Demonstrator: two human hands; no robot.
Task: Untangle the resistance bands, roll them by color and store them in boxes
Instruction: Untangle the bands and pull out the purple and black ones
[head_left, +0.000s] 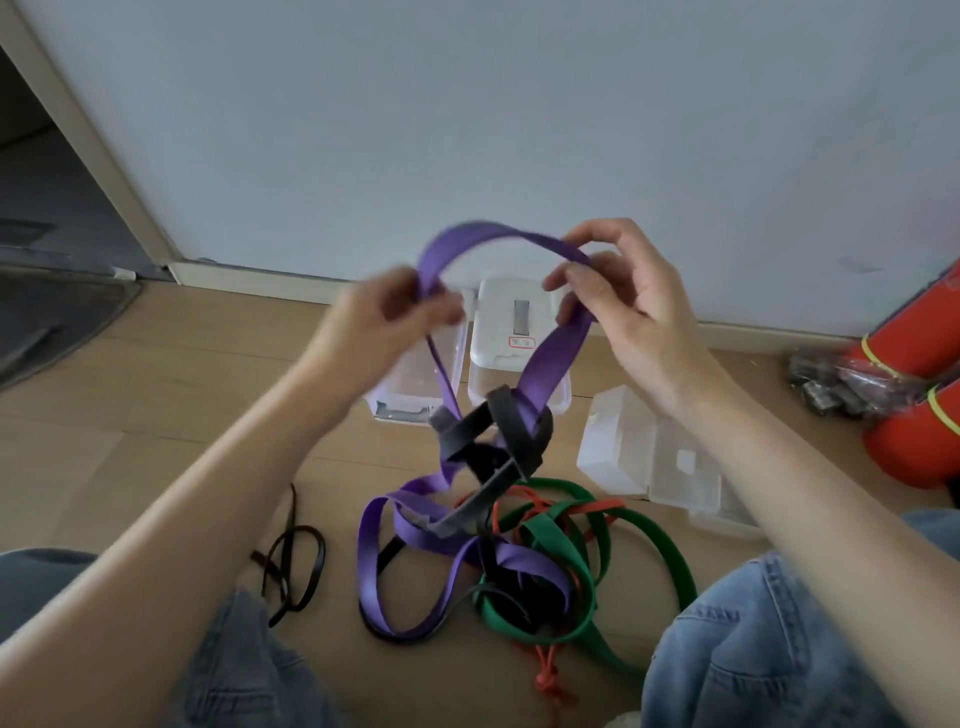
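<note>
Both hands' fingers (574, 275) around purple band (498, 236)

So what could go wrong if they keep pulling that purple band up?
Both hands, left and right, hold the purple band up, and a black band is wrapped around it lower down. Pulling harder could tighten that knot. The lifted tangle might also drag the green band and red band along, or swing into the boxes behind it.

A purple band (545, 364) arches up between both hands, knotted with a black band (498, 441); green (597, 525) and red bands (545, 680) lie tangled on the floor before clear boxes (511, 312).
</note>
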